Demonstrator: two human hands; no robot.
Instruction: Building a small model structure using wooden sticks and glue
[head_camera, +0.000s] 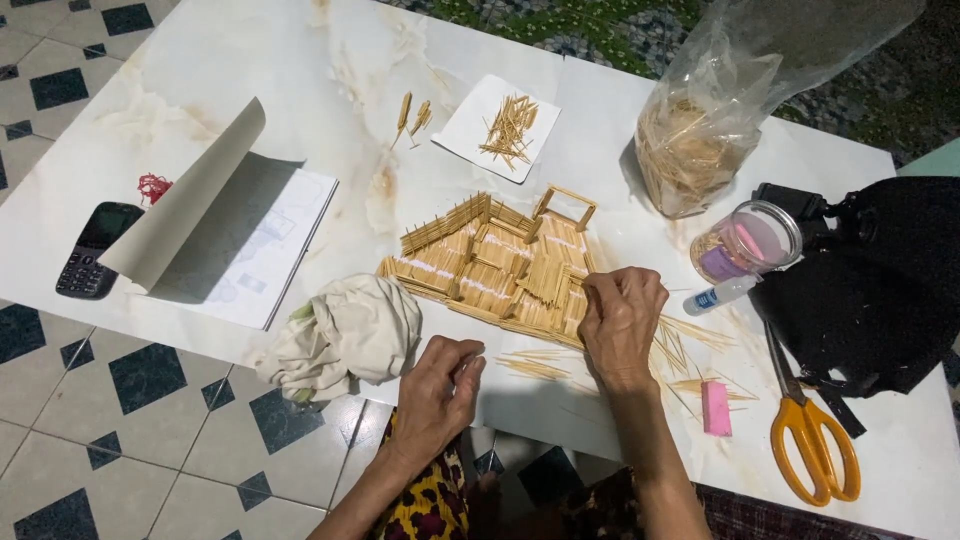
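Right hand (622, 322) rests at the near right edge of the small stick-built model house (500, 265), which sits mid-worktop (300, 60); its fingers are pressed together, pinching at a stick on that edge. Left hand (440, 385) lies at the worktop's near edge, just beside a crumpled pale cloth (345, 335), fingers curled inward, whether they hold anything cannot be told. Loose sticks (535, 365) lie between the hands; orange-handled scissors (815, 440), a pink eraser (716, 407), a clear jar (750, 240) and a bag of sticks (700, 140) stand to the right, an open booklet (235, 235) and a phone (95, 250) to the left.
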